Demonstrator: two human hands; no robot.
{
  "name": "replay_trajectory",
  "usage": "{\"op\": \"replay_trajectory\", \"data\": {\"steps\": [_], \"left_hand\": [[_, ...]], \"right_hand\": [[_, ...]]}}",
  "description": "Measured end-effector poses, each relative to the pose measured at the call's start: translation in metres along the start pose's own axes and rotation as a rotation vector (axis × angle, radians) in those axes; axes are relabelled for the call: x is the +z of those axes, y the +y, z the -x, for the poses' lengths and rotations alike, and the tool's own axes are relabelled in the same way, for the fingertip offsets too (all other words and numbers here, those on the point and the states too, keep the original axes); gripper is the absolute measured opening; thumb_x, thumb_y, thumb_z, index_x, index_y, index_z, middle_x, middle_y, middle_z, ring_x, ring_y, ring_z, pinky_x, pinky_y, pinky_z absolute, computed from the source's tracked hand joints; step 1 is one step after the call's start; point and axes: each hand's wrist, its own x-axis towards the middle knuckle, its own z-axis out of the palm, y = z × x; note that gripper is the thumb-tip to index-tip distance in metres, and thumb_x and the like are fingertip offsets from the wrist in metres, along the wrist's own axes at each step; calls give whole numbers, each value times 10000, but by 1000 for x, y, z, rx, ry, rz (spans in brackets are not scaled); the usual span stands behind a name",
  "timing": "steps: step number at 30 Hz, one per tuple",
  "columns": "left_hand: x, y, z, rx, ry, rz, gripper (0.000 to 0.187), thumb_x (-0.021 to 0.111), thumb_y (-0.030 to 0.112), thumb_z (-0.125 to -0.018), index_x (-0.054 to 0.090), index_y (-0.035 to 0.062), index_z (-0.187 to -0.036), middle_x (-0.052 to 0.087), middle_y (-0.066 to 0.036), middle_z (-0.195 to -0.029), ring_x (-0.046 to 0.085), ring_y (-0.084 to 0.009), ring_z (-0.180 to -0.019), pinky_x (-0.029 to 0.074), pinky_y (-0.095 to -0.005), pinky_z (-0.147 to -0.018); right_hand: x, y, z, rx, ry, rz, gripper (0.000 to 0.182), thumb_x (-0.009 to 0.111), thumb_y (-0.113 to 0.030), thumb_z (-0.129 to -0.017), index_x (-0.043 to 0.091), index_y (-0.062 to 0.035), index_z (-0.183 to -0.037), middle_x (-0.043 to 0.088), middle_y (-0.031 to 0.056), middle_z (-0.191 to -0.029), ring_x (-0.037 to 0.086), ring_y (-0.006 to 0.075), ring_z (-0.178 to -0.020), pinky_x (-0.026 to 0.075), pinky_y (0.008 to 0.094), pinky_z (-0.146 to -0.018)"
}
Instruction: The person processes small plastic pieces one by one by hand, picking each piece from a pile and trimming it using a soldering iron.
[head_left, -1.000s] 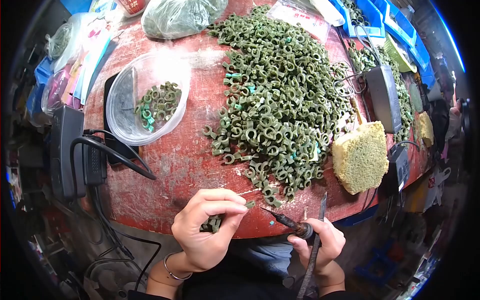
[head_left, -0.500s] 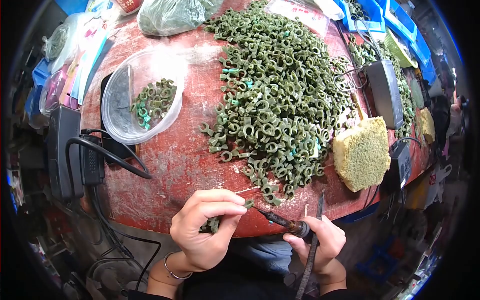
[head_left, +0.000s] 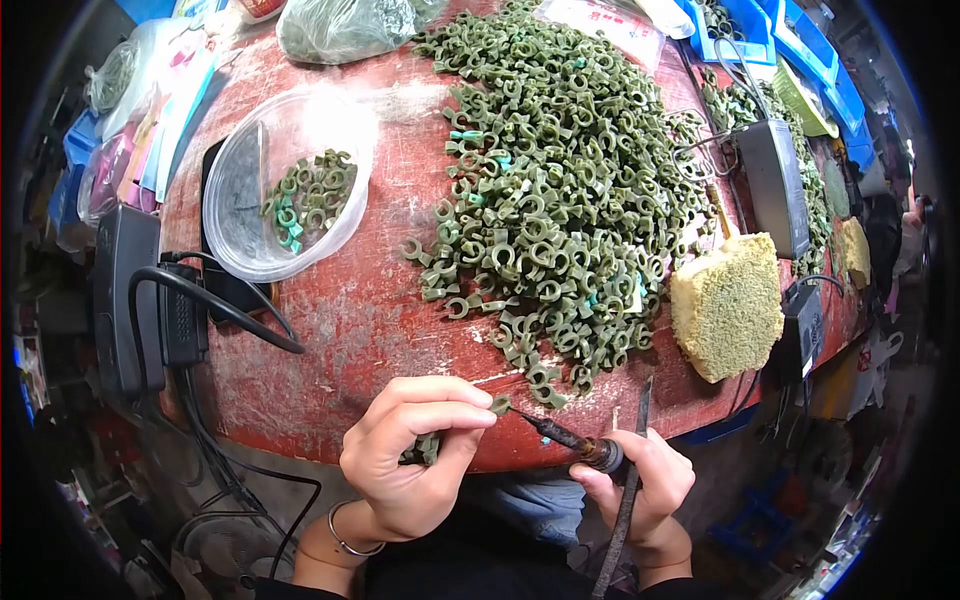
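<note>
My left hand (head_left: 412,455) pinches a small green wax ring (head_left: 500,405) between thumb and fingertips. More green pieces (head_left: 421,449) are tucked inside its curled fingers. A soldering iron (head_left: 575,440) with a dark, worn tip is gripped in my right hand (head_left: 648,485), its point at or very close to the ring; contact is hard to make out. The same hand also holds a long, thin dark metal tool (head_left: 627,505), like a file, running upright across the palm. Just beyond both hands lies a big heap of similar green rings (head_left: 560,220) on the red table (head_left: 350,360).
A clear round tub (head_left: 225,215) with some green and teal pieces stands at left. To the right are a yellow sponge block (head_left: 728,305) and a black power box (head_left: 775,185). Black cables (head_left: 215,300) loop at left, near a dark adapter (head_left: 128,300). Blue bins (head_left: 735,35) stand at back right.
The iron's tip has drawn back very slightly to the right from the ring. Both hands otherwise keep nearly the same place and grip; the view has shifted a little.
</note>
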Motion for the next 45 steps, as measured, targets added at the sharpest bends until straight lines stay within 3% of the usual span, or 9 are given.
{"op": "replay_trajectory", "data": {"steps": [25,31,33,34,37,38,41,42,45], "left_hand": [[0,0,-1,-9,-12,-4,193,656,-110,-636,625,27,-768,622,-99,-821,621,-184,-723,497,-262,-641],[2,-3,-1,-25,18,67,201,649,-88,-689,611,3,-864,612,-96,-815,601,-159,-695,480,-245,-626],[-4,1,3,-359,5,326,210,614,-59,-744,582,-35,-951,594,-82,-816,554,-114,-651,452,-218,-557],[-7,10,-1,-576,0,711,219,561,-11,-798,551,-65,-1009,558,-70,-828,482,-77,-594,387,-193,-468],[-8,-1,-4,-594,-80,1085,210,486,26,-821,533,-73,-1000,522,-91,-828,429,-72,-548,320,-183,-415],[-6,-3,-6,-574,-103,1190,215,427,44,-813,532,-71,-960,488,-108,-824,399,-79,-523,309,-194,-407],[2,0,-13,-542,-158,1347,172,432,99,-791,494,-57,-825,427,-134,-815,381,-104,-516,252,-170,-355],[3,2,-15,-566,-153,1309,124,475,63,-791,519,-51,-765,459,-129,-780,405,-104,-515,269,-181,-356],[10,11,-19,-445,-192,582,56,551,-9,-759,563,-39,-713,500,-99,-702,437,-103,-513,308,-192,-395]], "right_hand": [[-1,-2,-1,7,-9,-8,409,812,-239,-583,573,7,-808,543,57,-590,496,169,-443,392,252,-388],[-6,4,4,154,28,-281,362,765,-211,-659,574,39,-839,568,82,-617,535,170,-485,420,244,-445],[-5,8,11,243,34,-377,352,739,-218,-685,573,48,-846,564,87,-610,538,162,-491,416,240,-456],[-4,9,12,264,43,-405,352,738,-220,-686,574,47,-846,563,86,-608,537,160,-490,413,238,-454],[-3,11,15,277,72,-435,348,733,-226,-689,576,44,-844,561,81,-603,530,153,-482,403,234,-447],[-3,12,15,274,84,-435,346,731,-227,-689,577,42,-843,560,79,-601,526,151,-479,400,233,-445],[-2,12,16,282,88,-447,348,735,-231,-685,579,37,-842,560,74,-598,516,142,-470,394,232,-439],[-2,13,16,274,86,-446,345,736,-228,-686,580,37,-842,560,73,-599,514,140,-470,393,232,-438],[-2,14,15,252,81,-456,337,736,-218,-686,580,35,-845,562,72,-605,511,136,-471,392,231,-435]]}}
